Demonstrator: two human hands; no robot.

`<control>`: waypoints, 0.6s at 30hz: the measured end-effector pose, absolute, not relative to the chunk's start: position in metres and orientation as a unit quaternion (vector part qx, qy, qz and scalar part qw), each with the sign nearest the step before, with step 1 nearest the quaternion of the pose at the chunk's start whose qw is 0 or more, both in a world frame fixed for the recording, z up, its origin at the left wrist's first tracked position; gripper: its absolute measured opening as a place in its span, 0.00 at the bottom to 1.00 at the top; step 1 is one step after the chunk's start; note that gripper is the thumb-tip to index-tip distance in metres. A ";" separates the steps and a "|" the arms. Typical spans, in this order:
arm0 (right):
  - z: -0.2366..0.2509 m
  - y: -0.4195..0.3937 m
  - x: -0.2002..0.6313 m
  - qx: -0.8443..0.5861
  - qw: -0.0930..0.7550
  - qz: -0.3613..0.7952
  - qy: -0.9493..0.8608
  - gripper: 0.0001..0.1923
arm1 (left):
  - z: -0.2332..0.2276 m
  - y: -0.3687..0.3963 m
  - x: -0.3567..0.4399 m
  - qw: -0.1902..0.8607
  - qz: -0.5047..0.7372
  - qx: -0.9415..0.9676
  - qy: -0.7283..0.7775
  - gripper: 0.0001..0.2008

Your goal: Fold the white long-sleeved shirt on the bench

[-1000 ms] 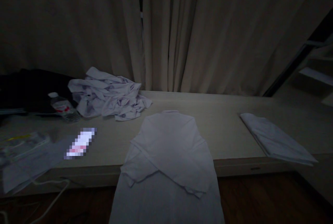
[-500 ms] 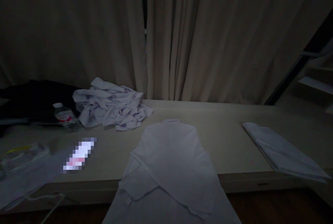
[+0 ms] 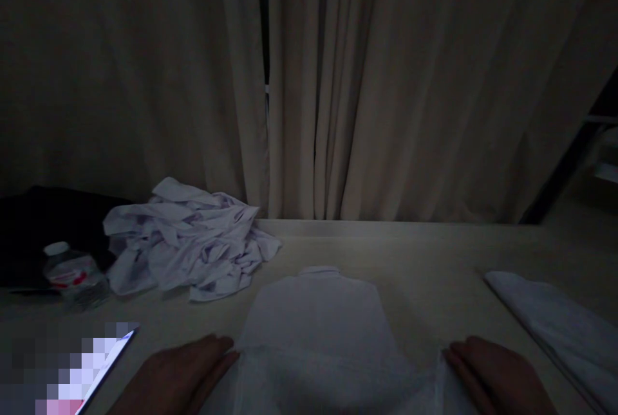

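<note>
1. Fingers of the left hand (image 3: 181,373) lie flat and close together at the lower left of the frame, their tips touching the left edge of the white shirt (image 3: 316,331); whether they pinch the cloth or only press on it cannot be told in this dim light.
2. At the lower left corner sits a blurred bright patch (image 3: 82,373), just beside that hand; what it is cannot be told.
3. Higher at the left stand a plastic water bottle (image 3: 72,280) and, beside it, a crumpled pile of white clothes (image 3: 188,244), with dark fabric (image 3: 43,228) behind the bottle.
4. Lower centre, the shirt lies flat on the pale tabletop (image 3: 425,260), collar away from the person, its sides already turned in to a narrow panel.
5. At the lower right, the right hand (image 3: 497,376) mirrors the other, fingers extended with tips at the shirt's right edge; its grip cannot be told either.
6. Far right lies a folded white garment (image 3: 555,331), well apart from the pile.
7. Closed curtains (image 3: 386,80) fill the upper frame.
8. Judging by this, the fold is at its mid stage, both hands set at the sides; the next move likely calls for an even lift on both edges so the panel stays square.
</note>
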State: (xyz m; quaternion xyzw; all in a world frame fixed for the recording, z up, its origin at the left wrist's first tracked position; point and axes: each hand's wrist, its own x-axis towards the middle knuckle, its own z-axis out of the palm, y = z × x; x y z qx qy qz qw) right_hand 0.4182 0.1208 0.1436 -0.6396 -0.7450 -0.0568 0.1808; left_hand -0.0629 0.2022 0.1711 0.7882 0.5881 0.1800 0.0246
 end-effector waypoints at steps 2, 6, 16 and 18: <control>0.158 0.185 0.412 -0.651 0.190 -0.087 -0.730 0.18 | 0.191 0.255 -0.042 0.027 0.132 0.805 0.578 0.20; 0.144 0.308 0.397 -0.684 0.141 -0.088 -0.711 0.22 | 0.171 0.360 -0.002 -0.023 0.087 0.808 0.582 0.22; 0.004 0.372 0.364 -0.608 0.098 0.023 -0.787 0.30 | 0.025 0.432 0.019 -0.024 0.019 0.852 0.522 0.25; 0.003 0.362 0.352 -0.576 0.107 0.059 -0.808 0.31 | 0.022 0.424 0.024 -0.001 0.019 0.882 0.471 0.27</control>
